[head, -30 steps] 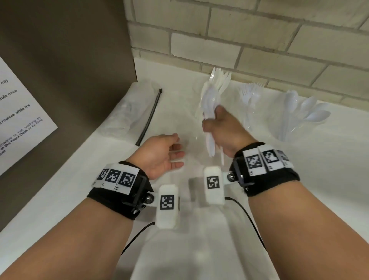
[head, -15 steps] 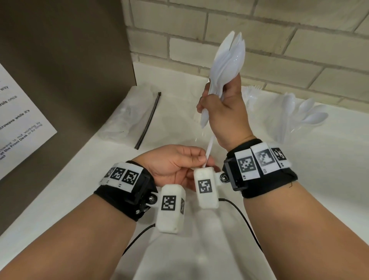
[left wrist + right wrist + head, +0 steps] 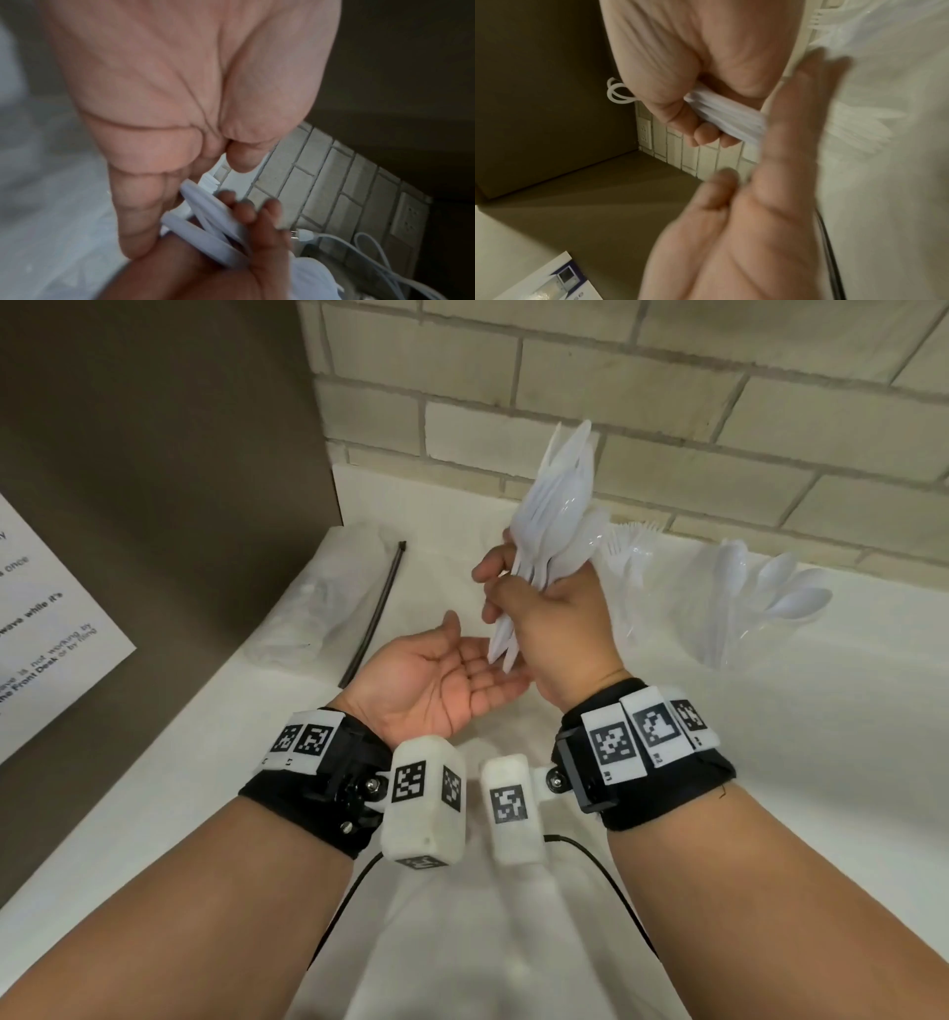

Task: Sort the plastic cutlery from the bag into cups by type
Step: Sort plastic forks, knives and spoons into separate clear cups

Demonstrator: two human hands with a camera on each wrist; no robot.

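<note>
My right hand (image 3: 534, 603) grips a bundle of white plastic cutlery (image 3: 560, 505) upright above the counter, broad ends up and handle ends poking out below the fist. The same bundle of white plastic cutlery (image 3: 729, 119) shows in the right wrist view inside the curled fingers. My left hand (image 3: 452, 670) lies palm up with straight fingers just under the handle ends (image 3: 205, 219), touching or nearly touching them. Behind stand a clear cup of forks (image 3: 629, 562) and a clear cup of spoons (image 3: 739, 613). The clear plastic bag (image 3: 328, 608) lies at the left.
A black zip tie (image 3: 375, 613) lies beside the bag. A brown panel (image 3: 154, 480) with a printed notice (image 3: 46, 629) walls off the left; a brick wall (image 3: 667, 403) runs behind the white counter (image 3: 770, 762). Black cables trail from the wrist cameras.
My left hand has let go of the handle ends and turned palm up beneath them. The right hand with the bundle has dropped a little and tilted right.
</note>
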